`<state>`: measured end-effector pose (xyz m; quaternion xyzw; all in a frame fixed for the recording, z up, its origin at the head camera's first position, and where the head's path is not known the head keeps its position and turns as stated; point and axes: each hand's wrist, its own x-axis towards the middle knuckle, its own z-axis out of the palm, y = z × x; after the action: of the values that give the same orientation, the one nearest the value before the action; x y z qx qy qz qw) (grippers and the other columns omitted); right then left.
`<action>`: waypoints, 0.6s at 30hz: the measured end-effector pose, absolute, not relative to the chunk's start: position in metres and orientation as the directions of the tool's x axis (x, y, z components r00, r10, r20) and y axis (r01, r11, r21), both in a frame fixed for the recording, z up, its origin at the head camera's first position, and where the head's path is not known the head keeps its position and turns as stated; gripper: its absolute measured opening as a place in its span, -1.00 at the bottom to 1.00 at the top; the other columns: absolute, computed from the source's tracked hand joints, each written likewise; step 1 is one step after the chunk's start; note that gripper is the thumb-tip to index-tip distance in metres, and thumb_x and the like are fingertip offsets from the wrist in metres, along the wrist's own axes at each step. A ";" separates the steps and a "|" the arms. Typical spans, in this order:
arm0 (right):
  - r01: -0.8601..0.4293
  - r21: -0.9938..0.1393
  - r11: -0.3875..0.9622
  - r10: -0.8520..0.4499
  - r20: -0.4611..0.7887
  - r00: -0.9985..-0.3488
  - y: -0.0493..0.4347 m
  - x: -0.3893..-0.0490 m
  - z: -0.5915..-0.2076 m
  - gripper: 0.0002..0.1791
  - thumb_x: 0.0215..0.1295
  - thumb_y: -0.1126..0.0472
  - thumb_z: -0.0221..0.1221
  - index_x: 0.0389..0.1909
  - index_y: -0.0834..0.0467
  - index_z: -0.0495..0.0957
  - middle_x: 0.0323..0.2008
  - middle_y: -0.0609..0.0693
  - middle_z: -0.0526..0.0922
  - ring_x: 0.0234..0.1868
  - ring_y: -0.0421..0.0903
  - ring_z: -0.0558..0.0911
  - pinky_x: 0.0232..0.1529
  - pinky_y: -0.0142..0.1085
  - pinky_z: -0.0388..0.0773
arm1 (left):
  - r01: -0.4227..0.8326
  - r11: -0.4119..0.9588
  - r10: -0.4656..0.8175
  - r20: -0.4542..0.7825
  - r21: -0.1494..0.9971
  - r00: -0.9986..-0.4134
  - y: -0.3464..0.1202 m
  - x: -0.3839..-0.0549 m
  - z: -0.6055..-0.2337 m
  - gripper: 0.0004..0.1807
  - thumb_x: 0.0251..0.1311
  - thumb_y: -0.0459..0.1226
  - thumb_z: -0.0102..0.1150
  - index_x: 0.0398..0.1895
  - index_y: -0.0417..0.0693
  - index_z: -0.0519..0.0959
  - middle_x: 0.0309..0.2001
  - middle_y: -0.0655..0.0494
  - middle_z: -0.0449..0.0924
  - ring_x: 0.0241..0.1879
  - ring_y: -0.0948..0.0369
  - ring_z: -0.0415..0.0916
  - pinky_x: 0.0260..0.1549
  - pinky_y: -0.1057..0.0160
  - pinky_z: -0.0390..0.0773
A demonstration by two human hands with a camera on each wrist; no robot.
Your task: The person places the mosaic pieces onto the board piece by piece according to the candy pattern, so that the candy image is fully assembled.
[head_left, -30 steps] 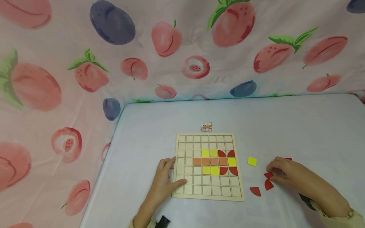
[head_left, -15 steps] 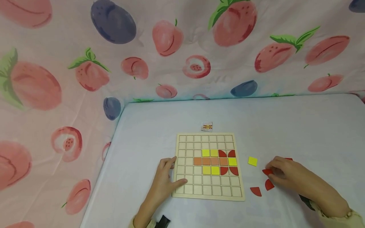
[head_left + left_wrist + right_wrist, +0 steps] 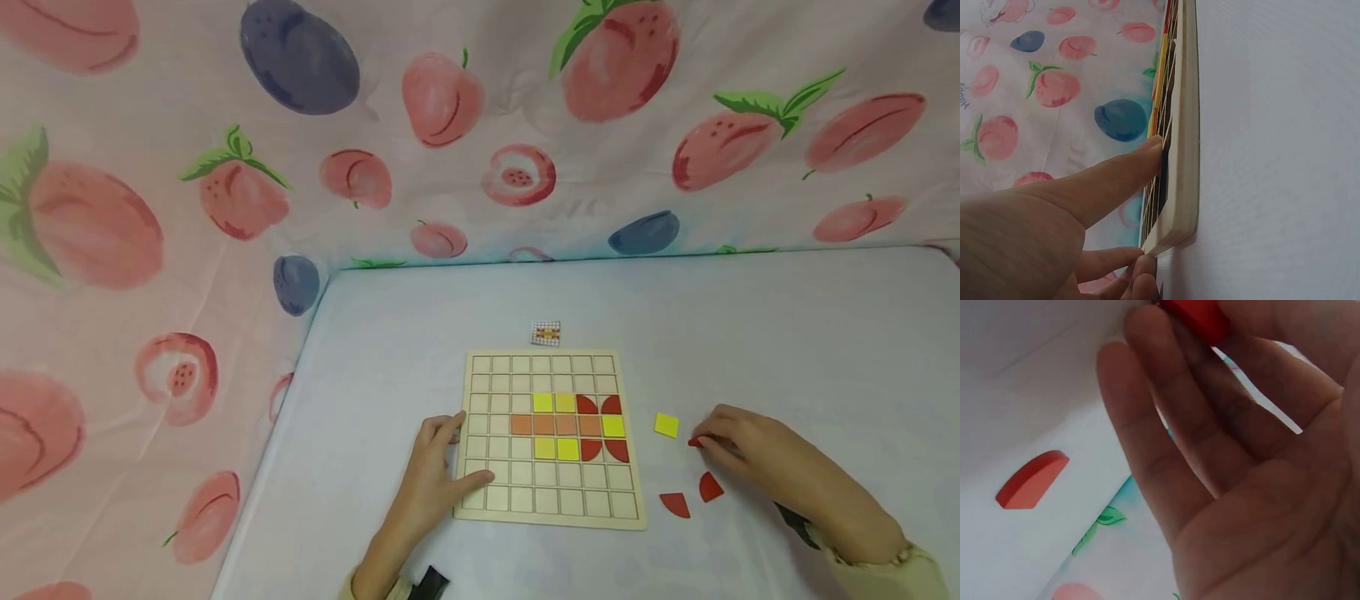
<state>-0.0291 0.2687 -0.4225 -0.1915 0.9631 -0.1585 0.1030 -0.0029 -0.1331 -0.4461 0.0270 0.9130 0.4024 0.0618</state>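
Observation:
A wooden grid board (image 3: 498, 504) lies flat, with yellow squares, a row of orange squares and red quarter-circle tiles set in its cells. My left hand (image 3: 429, 467) holds the board at its left side, thumb on the top face and fingers at the edge. Off the board's right side, my right hand (image 3: 757, 454) pinches a red quarter-circle tile (image 3: 1200, 317) between thumb and fingertips. Two more red quarter-circles lie on the table nearer the person, one a loose tile (image 3: 710, 487) and beside it another tile (image 3: 676, 505). A yellow square tile (image 3: 666, 425) lies left of the right hand.
Behind the board lies a small pattern card (image 3: 546, 333) with a printed grid. The white tabletop (image 3: 390, 358) meets a fruit-printed cloth (image 3: 450, 208) at the back and left. A red tile (image 3: 1034, 481) sits on the table beside the right fingers.
My right hand has drawn a red quarter-circle tile from beside another, lifting and tilting it in a pinch. The far red tile is now hidden behind the hand. My left hand stays put.

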 end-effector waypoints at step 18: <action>-0.390 -0.430 0.814 -0.459 -0.065 -0.886 0.246 -0.038 -0.402 -0.72 0.16 0.25 0.39 -0.08 0.09 0.71 -0.33 -0.26 0.56 -0.38 -0.36 0.43 -0.34 -0.40 0.55 | -0.011 0.674 0.099 -0.105 0.739 -0.990 -0.134 -0.003 -0.445 -0.05 -0.09 -0.15 0.59 0.40 -0.18 0.34 0.15 0.02 0.34 0.02 0.19 0.32 -0.17 0.35 0.43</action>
<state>-0.0381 0.2462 -0.4018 -0.2236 0.9488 -0.2072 0.0829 -0.0027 -0.1336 -0.4451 0.0243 0.9123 0.4030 0.0683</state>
